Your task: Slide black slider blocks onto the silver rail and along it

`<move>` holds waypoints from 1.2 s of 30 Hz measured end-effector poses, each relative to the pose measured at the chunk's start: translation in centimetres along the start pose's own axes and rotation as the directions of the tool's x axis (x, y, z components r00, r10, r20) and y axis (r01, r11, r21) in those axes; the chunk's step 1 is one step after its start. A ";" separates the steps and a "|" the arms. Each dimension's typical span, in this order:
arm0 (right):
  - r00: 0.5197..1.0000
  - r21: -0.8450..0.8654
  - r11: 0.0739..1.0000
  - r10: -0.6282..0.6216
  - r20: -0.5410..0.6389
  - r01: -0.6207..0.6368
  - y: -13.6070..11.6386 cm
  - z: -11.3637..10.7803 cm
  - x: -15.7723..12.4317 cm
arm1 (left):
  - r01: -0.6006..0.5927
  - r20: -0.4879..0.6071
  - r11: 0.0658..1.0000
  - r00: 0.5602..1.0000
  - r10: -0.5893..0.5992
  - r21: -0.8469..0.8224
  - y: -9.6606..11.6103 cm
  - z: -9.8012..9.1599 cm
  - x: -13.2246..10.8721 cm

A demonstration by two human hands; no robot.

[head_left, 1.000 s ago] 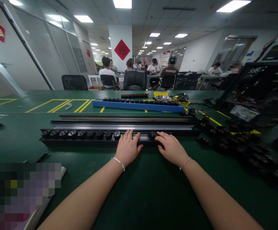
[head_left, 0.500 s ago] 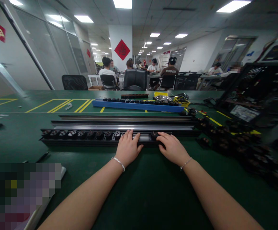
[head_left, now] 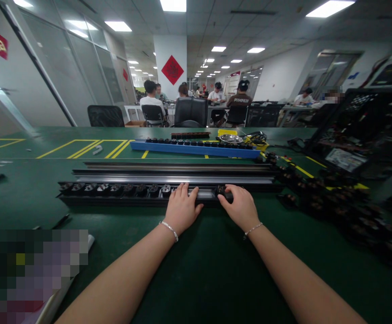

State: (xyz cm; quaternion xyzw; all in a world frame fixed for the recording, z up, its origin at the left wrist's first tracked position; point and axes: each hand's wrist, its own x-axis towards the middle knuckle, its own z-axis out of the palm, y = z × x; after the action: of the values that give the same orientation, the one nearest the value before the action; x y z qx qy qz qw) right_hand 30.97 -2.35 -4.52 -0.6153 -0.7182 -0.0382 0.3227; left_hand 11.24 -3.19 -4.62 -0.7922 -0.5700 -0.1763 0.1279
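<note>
A long black rail lies across the green bench in front of me, with several dark socket modules seated in its left half. My left hand rests flat on the rail, fingers stretched over its bare silver stretch. My right hand sits just to the right, fingers curled round a black module in the rail. Both wrists wear a thin bracelet.
Silver and black rails lie behind the near one. A blue rail with modules, a metal bowl and cables lie farther back. A heap of loose black modules fills the right. A blurred object lies at bottom left. People sit at distant desks.
My right hand has shifted slightly right and curled its fingers onto the black module. My left hand has barely moved.
</note>
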 end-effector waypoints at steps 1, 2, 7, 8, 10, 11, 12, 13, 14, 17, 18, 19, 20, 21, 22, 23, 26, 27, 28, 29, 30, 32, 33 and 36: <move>0.999 -0.006 0.999 0.032 -0.023 -0.032 -0.1 0.2 0.1 | 0.000 0.001 1.000 1.000 0.000 0.000 0.0 0.0 0.0; 0.998 -0.016 0.998 0.055 -0.040 -0.055 -0.3 0.4 0.2 | 0.001 0.003 1.000 1.000 -0.001 0.000 0.0 -0.1 0.0; 0.993 -0.048 0.993 0.102 -0.054 -0.105 -0.9 0.9 0.2 | 0.003 0.002 1.000 1.000 -0.003 0.007 0.1 -0.1 0.0; 0.993 -0.047 0.993 0.109 -0.054 -0.112 -1.0 0.9 0.2 | 0.002 -0.002 1.000 1.000 -0.002 0.008 0.1 0.0 0.0; 0.992 -0.044 0.992 0.119 -0.050 -0.122 -1.1 0.8 0.2 | 0.001 -0.005 1.000 1.000 -0.001 0.009 0.1 0.0 0.0; 0.991 -0.041 0.991 0.122 -0.048 -0.124 -1.1 0.8 0.2 | 0.001 -0.005 1.000 1.000 -0.001 0.009 0.1 0.1 0.0; 0.991 -0.039 0.991 0.124 -0.047 -0.126 -1.1 0.8 0.2 | 0.001 -0.005 1.000 1.000 -0.001 0.008 0.1 0.1 0.0; 0.991 -0.038 0.991 0.128 -0.046 -0.129 -1.1 0.8 0.2 | 0.001 -0.003 1.000 1.000 -0.001 0.007 0.1 0.1 0.0; 0.990 -0.038 0.990 0.131 -0.047 -0.133 -1.1 0.7 0.2 | 0.000 -0.002 1.000 1.000 0.000 0.006 0.1 0.1 0.0; 0.989 -0.037 0.989 0.140 -0.048 -0.142 -1.0 0.8 0.2 | -0.001 0.003 1.000 1.000 0.001 0.005 0.0 0.0 0.0; 0.989 -0.036 0.989 0.141 -0.047 -0.143 -1.0 0.8 0.3 | 0.000 0.005 1.000 1.000 0.000 0.004 0.0 0.0 0.0; 0.989 -0.035 0.989 0.141 -0.046 -0.143 -0.9 0.8 0.3 | 0.002 0.007 1.000 1.000 -0.002 0.004 0.0 0.0 0.0; 0.989 -0.034 0.989 0.141 -0.046 -0.143 -0.9 0.8 0.3 | 0.003 0.009 1.000 1.000 -0.003 0.003 0.0 0.0 0.0; 0.989 -0.033 0.989 0.142 -0.046 -0.144 -0.9 0.8 0.3 | 0.005 0.012 1.000 1.000 -0.005 0.001 0.0 0.0 0.0; 0.989 -0.031 0.989 0.143 -0.046 -0.145 -0.8 0.8 0.3 | 0.005 0.014 1.000 1.000 -0.005 0.000 0.0 0.0 0.0; 0.989 -0.030 0.989 0.143 -0.046 -0.145 -0.8 0.8 0.2 | 0.004 0.015 1.000 1.000 -0.004 0.000 0.0 0.0 0.0; 0.989 -0.028 0.990 0.139 -0.050 -0.140 -0.8 0.8 0.2 | 0.001 0.011 1.000 1.000 -0.001 0.001 0.0 -0.1 0.0; 0.989 -0.029 0.990 0.137 -0.055 -0.139 -0.7 0.8 0.2 | 0.002 0.011 1.000 1.000 -0.002 0.000 0.0 -0.1 0.0; 0.989 -0.031 0.990 0.136 -0.061 -0.138 -0.7 0.8 0.2 | 0.005 0.012 1.000 1.000 -0.005 0.000 0.0 -0.1 0.0; 0.988 -0.034 0.990 0.136 -0.068 -0.139 -0.7 0.8 0.2 | 0.008 0.014 1.000 1.000 -0.008 -0.002 0.0 -0.1 0.0; 0.988 -0.038 0.990 0.136 -0.074 -0.139 -0.7 0.8 0.1 | 0.009 0.016 1.000 1.000 -0.009 -0.004 0.0 -0.2 0.0; 0.988 -0.047 0.989 0.135 -0.080 -0.139 -0.6 0.8 0.1 | 0.010 0.019 1.000 1.000 -0.010 -0.006 0.0 -0.2 0.0; 0.988 -0.053 0.989 0.135 -0.082 -0.139 -0.6 0.8 0.1 | 0.009 0.020 1.000 1.000 -0.009 -0.007 0.1 -0.2 0.0; 0.986 -0.062 0.986 0.147 -0.081 -0.153 -0.6 0.6 0.1 | 0.012 0.023 1.000 1.000 -0.012 -0.009 0.1 -0.3 0.0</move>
State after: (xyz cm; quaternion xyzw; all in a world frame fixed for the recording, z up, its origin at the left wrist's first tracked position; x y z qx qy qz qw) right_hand 30.20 -2.16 -4.71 -0.6763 -0.6553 -0.0617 0.3307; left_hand 11.28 -3.31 -4.38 -0.7913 -0.5755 -0.1705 0.1167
